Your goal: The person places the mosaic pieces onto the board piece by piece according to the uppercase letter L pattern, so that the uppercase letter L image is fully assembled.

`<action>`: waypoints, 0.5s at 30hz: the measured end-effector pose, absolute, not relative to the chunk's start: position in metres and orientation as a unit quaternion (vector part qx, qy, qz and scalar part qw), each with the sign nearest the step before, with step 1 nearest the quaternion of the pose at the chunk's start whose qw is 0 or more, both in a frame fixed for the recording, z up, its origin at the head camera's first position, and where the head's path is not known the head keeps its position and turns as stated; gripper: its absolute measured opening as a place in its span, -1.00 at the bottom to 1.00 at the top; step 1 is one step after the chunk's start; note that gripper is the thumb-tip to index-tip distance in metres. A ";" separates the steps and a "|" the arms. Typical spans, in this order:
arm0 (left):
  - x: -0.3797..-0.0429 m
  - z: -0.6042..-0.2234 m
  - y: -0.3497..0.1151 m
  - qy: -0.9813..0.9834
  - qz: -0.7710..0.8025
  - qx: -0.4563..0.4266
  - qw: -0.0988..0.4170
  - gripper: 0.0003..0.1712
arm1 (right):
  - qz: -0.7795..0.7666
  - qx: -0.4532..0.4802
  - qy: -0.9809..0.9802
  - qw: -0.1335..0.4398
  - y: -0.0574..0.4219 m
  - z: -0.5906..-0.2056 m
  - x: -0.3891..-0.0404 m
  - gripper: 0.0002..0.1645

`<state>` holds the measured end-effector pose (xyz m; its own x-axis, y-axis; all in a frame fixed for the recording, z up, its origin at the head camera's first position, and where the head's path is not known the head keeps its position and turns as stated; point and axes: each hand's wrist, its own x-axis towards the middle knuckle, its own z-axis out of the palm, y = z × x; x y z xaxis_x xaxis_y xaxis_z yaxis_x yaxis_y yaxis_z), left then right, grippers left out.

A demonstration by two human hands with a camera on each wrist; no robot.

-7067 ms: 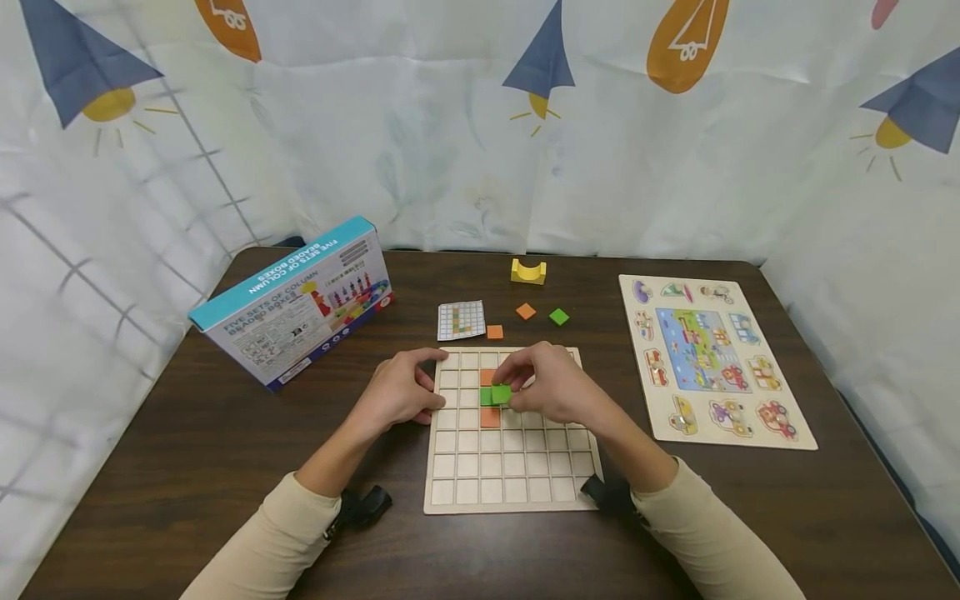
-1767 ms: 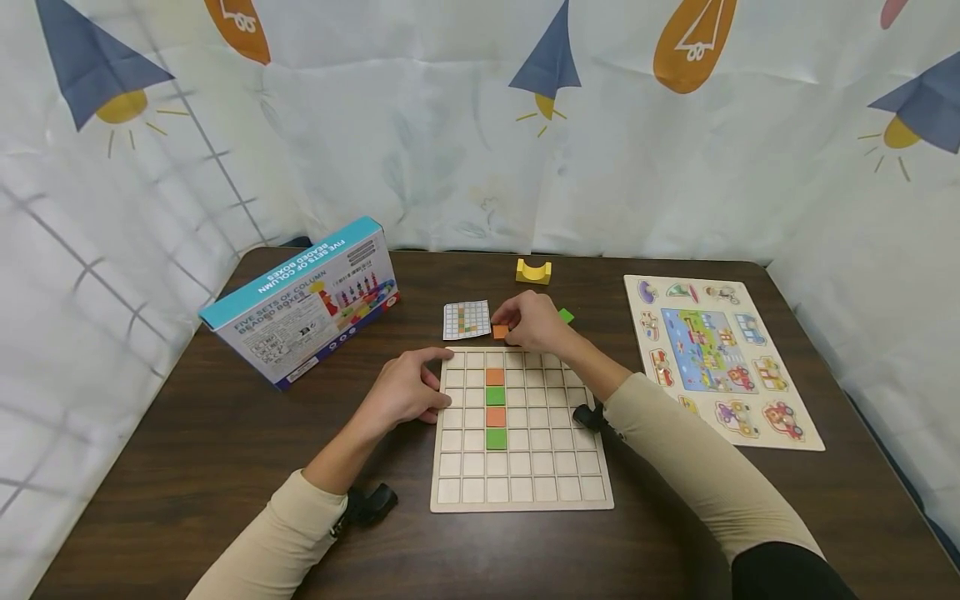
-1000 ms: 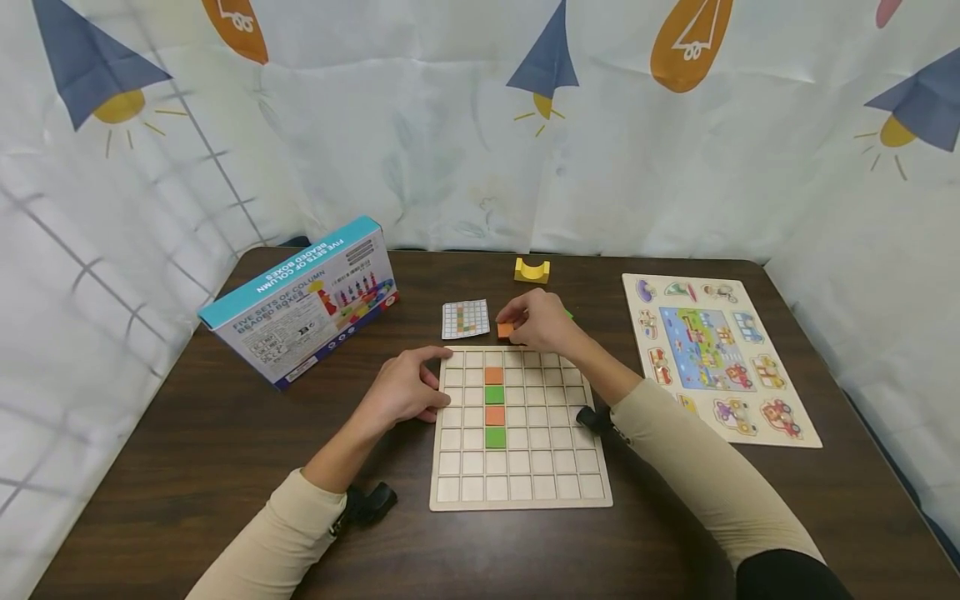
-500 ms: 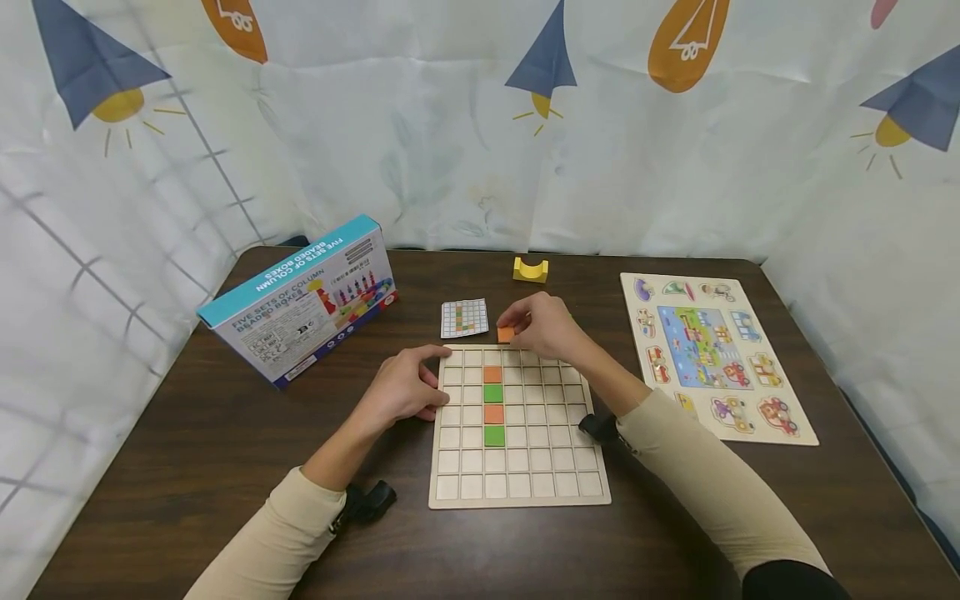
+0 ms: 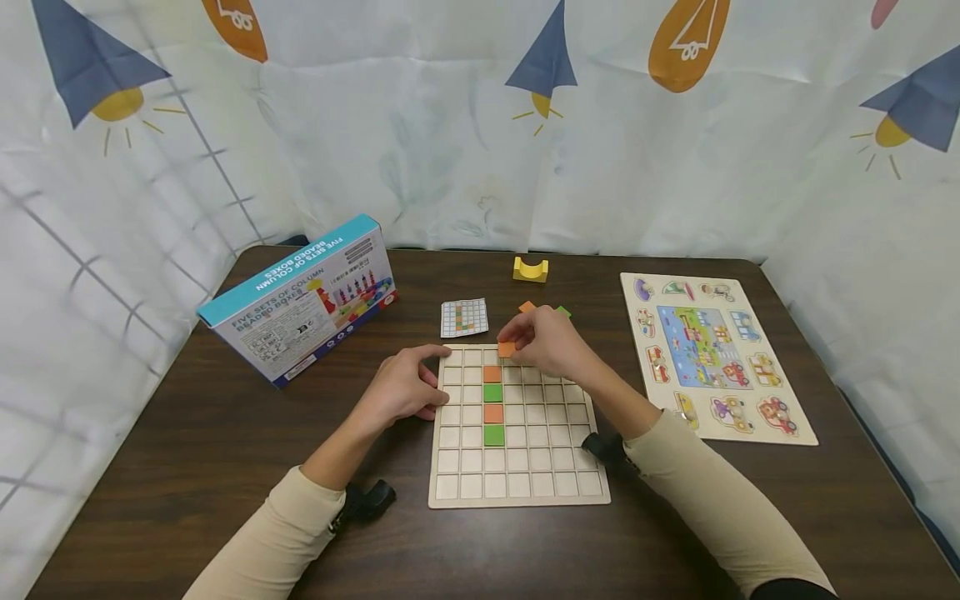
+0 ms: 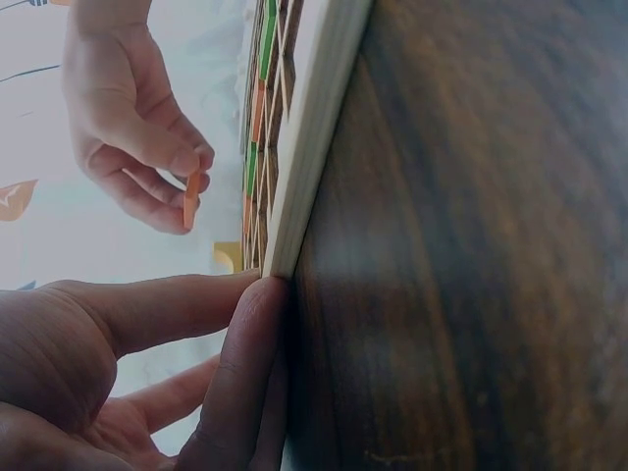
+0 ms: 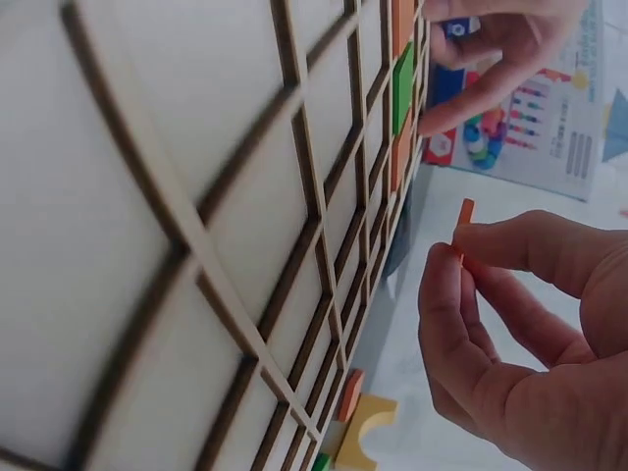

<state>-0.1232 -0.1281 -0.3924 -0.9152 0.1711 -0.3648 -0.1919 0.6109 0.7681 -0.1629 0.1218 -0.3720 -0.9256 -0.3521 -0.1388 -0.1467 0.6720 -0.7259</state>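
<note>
A pale wooden grid board (image 5: pixel 520 492) lies flat on the dark table. One of its columns holds alternating orange and green square tiles, with a green tile (image 5: pixel 493 435) nearest the front. At the board's left edge, my left hand (image 5: pixel 401 387) holds it with thumb and forefinger. My right hand (image 5: pixel 551 340) pinches an orange tile (image 5: pixel 506 349) over the back edge. In the right wrist view that orange tile (image 7: pixel 464 218) stands edge-on between thumb and fingertips, raised off the board. Behind the board lies a small card (image 5: pixel 463 318) printed with a coloured grid pattern.
Another orange tile (image 5: pixel 527 307) and a green tile (image 5: pixel 562 311) lie partly hidden behind my right hand. Farther back stands a yellow arch block (image 5: pixel 530 270). A blue-topped box (image 5: pixel 303 304) occupies the left, and a picture puzzle board (image 5: pixel 716 417) the right.
A second green tile now sits in the column. My right hand has picked the orange tile up from beside the card and brought it forward over the board's back edge. My left hand stays put.
</note>
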 end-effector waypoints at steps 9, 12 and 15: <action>-0.124 -0.394 -0.129 0.873 0.443 -0.002 0.204 -0.18 | -0.392 -0.134 0.899 0.141 0.120 -0.370 -0.144 -0.69; -0.124 -0.394 -0.129 0.873 0.444 -0.002 0.205 -0.19 | -0.390 -0.137 0.900 0.141 0.120 -0.370 -0.138 -0.69; -0.124 -0.394 -0.129 0.872 0.445 -0.001 0.205 -0.19 | -0.386 -0.146 0.900 0.143 0.119 -0.371 -0.132 -0.69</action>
